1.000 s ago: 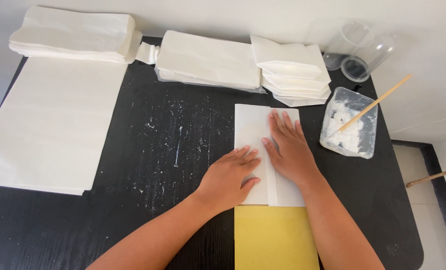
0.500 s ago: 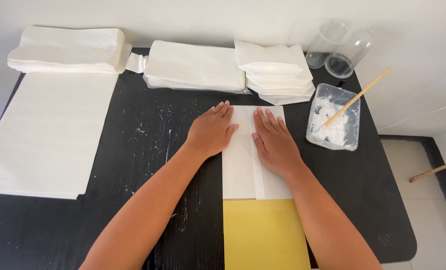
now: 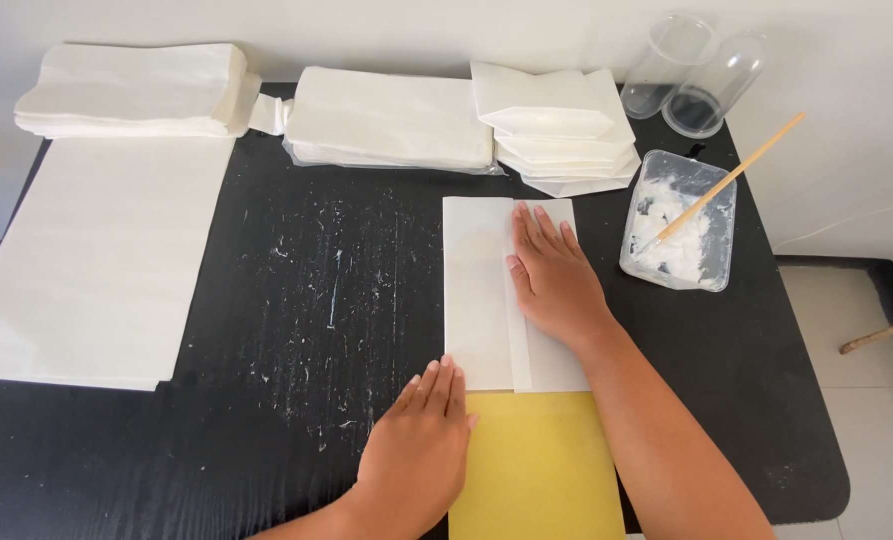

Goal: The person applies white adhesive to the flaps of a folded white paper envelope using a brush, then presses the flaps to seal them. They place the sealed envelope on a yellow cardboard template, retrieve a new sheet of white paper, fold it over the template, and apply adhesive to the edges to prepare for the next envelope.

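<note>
1. The black table has a fair bit of bare, white-flecked surface in the middle, between the big white sheets on the left and the folded white paper being worked on. That's the main free room.
2. The back edge is crowded: a stack of white bags, a wrapped pack of paper and a pile of folded bags sit in a row along it.
3. The right side is tight. A clear tub of white paste with a wooden stick in it sits just beside the folded paper, and two clear cups lie behind it near the table's corner.
4. The right hand lies flat on the folded paper, palm down, fingers stretched and close together, pressing along the fold line. It isn't gripping anything.
5. The left hand is flat too, fingers straight and together, fingertips touching the paper's near left corner, where it meets the yellow sheet.
6. The folded paper lies lengthwise away from the person, its near edge overlapping the yellow sheet, which runs to the table's front edge.
</note>
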